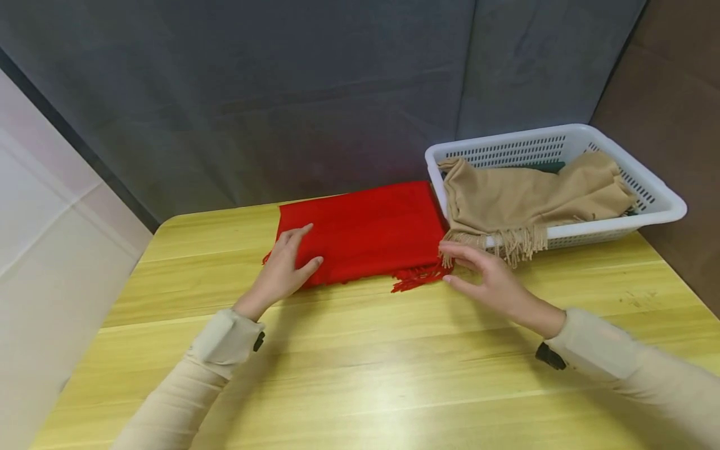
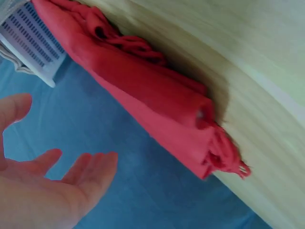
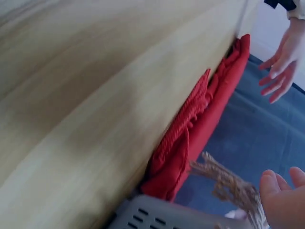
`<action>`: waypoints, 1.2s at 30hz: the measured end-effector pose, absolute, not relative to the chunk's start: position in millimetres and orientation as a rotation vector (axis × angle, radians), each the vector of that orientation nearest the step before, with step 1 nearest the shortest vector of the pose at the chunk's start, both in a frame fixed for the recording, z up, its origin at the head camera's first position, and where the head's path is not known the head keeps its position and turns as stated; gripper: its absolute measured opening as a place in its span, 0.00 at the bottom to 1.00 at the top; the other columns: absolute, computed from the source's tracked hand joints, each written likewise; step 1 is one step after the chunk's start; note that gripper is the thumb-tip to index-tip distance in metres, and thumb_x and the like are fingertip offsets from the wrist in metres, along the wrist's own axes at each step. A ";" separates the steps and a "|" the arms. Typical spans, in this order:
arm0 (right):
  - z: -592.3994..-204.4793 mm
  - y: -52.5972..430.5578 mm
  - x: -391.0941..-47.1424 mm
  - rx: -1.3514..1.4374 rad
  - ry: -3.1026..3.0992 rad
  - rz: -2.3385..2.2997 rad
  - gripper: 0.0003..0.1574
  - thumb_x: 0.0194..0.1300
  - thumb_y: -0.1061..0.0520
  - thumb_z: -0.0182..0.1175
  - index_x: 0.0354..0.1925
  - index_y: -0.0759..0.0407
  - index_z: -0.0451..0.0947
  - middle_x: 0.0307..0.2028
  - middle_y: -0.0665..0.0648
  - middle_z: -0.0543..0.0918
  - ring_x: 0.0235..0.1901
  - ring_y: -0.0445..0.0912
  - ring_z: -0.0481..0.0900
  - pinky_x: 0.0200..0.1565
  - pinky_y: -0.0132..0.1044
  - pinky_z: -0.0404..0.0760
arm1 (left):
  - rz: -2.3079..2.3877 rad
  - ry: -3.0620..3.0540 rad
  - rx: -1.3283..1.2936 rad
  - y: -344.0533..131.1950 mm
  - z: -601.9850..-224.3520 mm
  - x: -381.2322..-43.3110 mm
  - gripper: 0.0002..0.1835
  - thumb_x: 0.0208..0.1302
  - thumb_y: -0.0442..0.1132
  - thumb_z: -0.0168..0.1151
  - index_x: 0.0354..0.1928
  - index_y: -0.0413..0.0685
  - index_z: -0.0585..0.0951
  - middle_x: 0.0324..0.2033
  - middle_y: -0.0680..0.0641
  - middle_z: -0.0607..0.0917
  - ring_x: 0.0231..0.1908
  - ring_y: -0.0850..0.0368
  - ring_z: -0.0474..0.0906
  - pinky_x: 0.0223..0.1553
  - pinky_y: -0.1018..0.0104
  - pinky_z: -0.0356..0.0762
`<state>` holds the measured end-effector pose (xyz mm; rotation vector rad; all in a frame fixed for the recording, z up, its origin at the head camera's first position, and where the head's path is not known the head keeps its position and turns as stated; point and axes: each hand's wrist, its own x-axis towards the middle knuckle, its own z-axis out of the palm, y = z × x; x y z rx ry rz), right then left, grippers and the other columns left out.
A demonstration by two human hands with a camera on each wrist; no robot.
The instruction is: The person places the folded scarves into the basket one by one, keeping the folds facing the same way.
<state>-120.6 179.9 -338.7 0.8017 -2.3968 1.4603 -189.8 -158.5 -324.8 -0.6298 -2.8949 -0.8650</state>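
Observation:
A folded red scarf [image 1: 360, 231] with fringed ends lies flat near the back of the table. Over its left part hovers my left hand [image 1: 281, 265], fingers spread and holding nothing; the left wrist view shows that hand [image 2: 62, 191] apart from the scarf [image 2: 143, 100]. My right hand [image 1: 500, 284] is by the scarf's right end, thumb and fingers parted. Its fingertips are close to the fringe of a beige scarf [image 1: 523, 194]; whether they touch it I cannot tell. That fringe [image 3: 228, 183] dangles beside my right hand [image 3: 288, 202] in the right wrist view.
A white perforated plastic basket [image 1: 619, 225] stands at the back right, against the red scarf's right end. In it the beige scarf lies over a dark green cloth [image 1: 548, 167], fringe hanging over the front rim. A grey curtain [image 1: 281, 106] rises behind the wooden table [image 1: 360, 362].

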 end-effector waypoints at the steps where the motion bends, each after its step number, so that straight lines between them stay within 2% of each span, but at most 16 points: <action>1: -340.3 178.0 -120.5 0.815 -2.394 1.455 0.27 0.51 0.71 0.60 0.52 0.73 0.68 0.55 0.66 0.69 0.53 0.55 0.68 0.53 0.35 0.67 | -0.863 -2.899 -0.617 -160.9 -325.2 -190.7 0.36 0.57 0.41 0.59 0.65 0.43 0.55 0.58 0.36 0.59 0.56 0.41 0.57 0.51 0.44 0.64; 6: -346.6 171.7 -120.6 0.816 -2.429 1.429 0.28 0.51 0.70 0.61 0.52 0.73 0.67 0.55 0.67 0.68 0.53 0.56 0.68 0.53 0.40 0.66 | -0.835 -2.910 -0.555 -172.0 -329.4 -195.3 0.35 0.58 0.40 0.58 0.64 0.40 0.55 0.57 0.34 0.59 0.56 0.38 0.55 0.51 0.44 0.63; 19: -362.5 162.6 -124.6 0.779 -2.516 1.526 0.32 0.52 0.69 0.60 0.55 0.76 0.62 0.58 0.70 0.63 0.56 0.58 0.64 0.54 0.44 0.66 | -0.814 -2.992 -0.412 -192.4 -340.5 -203.5 0.34 0.59 0.41 0.56 0.64 0.36 0.54 0.56 0.30 0.59 0.55 0.35 0.55 0.51 0.44 0.62; 26: -369.0 160.0 -126.5 0.656 -2.624 1.519 0.34 0.55 0.65 0.59 0.59 0.73 0.59 0.61 0.69 0.57 0.60 0.57 0.57 0.56 0.46 0.62 | -0.803 -3.118 -0.322 -202.5 -344.6 -205.9 0.36 0.59 0.43 0.54 0.63 0.31 0.53 0.54 0.28 0.60 0.55 0.34 0.54 0.53 0.45 0.59; 30: -372.1 157.6 -129.3 0.599 -2.662 1.507 0.35 0.56 0.63 0.58 0.60 0.72 0.57 0.63 0.69 0.54 0.61 0.58 0.54 0.57 0.48 0.60 | -0.862 -3.168 -0.310 -209.1 -347.5 -208.8 0.35 0.61 0.44 0.53 0.62 0.29 0.54 0.52 0.28 0.64 0.53 0.35 0.55 0.52 0.45 0.59; 36: -370.7 154.5 -131.7 0.443 -2.778 1.376 0.39 0.56 0.58 0.58 0.62 0.70 0.54 0.64 0.69 0.50 0.63 0.60 0.48 0.59 0.57 0.50 | -0.889 -3.185 -0.286 -212.8 -349.1 -212.6 0.34 0.61 0.44 0.52 0.61 0.27 0.54 0.53 0.28 0.63 0.54 0.34 0.55 0.54 0.45 0.57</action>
